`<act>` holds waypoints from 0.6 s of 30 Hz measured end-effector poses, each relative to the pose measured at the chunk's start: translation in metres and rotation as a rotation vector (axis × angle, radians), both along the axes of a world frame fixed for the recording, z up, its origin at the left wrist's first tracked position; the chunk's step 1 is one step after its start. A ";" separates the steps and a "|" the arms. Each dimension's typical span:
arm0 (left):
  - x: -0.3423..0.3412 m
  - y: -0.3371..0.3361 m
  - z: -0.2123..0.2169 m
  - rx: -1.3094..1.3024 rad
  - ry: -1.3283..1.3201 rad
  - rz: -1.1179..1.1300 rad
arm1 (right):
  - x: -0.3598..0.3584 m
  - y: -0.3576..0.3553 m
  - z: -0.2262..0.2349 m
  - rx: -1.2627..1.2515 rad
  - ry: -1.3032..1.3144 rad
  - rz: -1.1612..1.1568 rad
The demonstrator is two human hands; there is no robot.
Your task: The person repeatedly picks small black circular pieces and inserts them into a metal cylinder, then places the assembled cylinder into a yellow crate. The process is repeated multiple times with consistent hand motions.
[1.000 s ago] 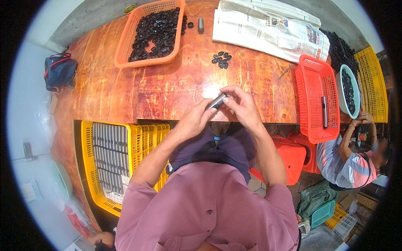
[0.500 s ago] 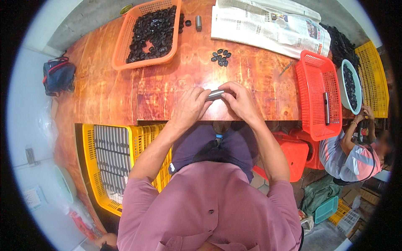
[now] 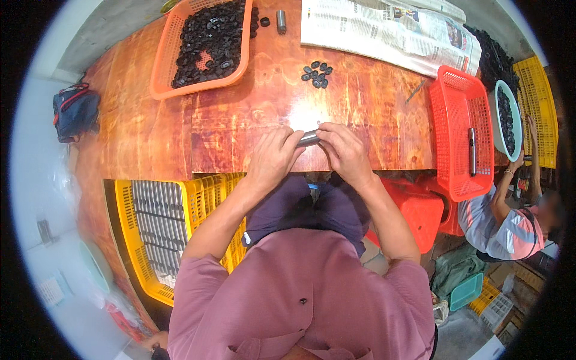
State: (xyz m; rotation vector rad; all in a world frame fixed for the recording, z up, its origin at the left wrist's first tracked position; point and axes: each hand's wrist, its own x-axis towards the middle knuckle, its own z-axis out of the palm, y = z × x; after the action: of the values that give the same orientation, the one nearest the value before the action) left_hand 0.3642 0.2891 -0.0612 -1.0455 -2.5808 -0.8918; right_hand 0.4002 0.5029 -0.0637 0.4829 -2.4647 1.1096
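A short, shiny metal tube [image 3: 308, 139] is held crosswise near the front edge of the wooden table. My left hand [image 3: 273, 155] is closed round its left end, fingers bent over the top. At the other end, my right hand [image 3: 348, 154] pinches the tube, and its fingertips cover that tip. Whether a small part sits between them is hidden. Just beyond my hands lies a loose cluster of black oval caps [image 3: 315, 75]. Another metal tube [image 3: 281, 21] is farther back, beside a black cap [image 3: 264, 22].
An orange basket [image 3: 157, 81] heaped with black caps stands back left. On the right, a red basket [image 3: 447, 180] contains a metal tube [image 3: 472, 153], near a pale bowl [image 3: 499, 141]. Newspapers [image 3: 384, 42] lie behind. A yellow crate [image 3: 129, 240] of tubes sits lower left; a co-worker [image 3: 510, 222] is at right.
The view has shifted slightly, so the table's contents sit a little higher. My right fingers have closed farther over the tube's end. One co-worker's hand has moved up toward the yellow crate.
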 end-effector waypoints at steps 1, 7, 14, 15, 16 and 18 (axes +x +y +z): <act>0.001 0.000 0.002 0.014 -0.005 0.000 | 0.001 -0.001 0.000 0.003 0.001 -0.007; 0.002 0.002 0.003 -0.040 0.002 -0.003 | 0.006 -0.006 -0.005 0.035 0.013 -0.039; 0.001 0.001 0.007 -0.015 0.035 -0.025 | 0.012 -0.010 -0.004 0.079 0.020 -0.058; 0.001 0.001 0.007 -0.021 0.038 -0.022 | 0.012 -0.010 -0.003 0.079 0.020 -0.055; 0.001 0.000 0.008 -0.026 0.040 -0.020 | 0.011 -0.009 -0.003 0.021 -0.009 -0.046; 0.002 0.000 0.007 -0.047 0.052 -0.019 | 0.005 -0.006 0.002 -0.093 -0.063 -0.028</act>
State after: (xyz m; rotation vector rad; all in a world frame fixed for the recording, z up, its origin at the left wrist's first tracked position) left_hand 0.3660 0.2889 -0.0541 -1.0929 -2.5651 -0.8016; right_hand 0.4057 0.4965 -0.0618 0.3902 -2.4522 1.2390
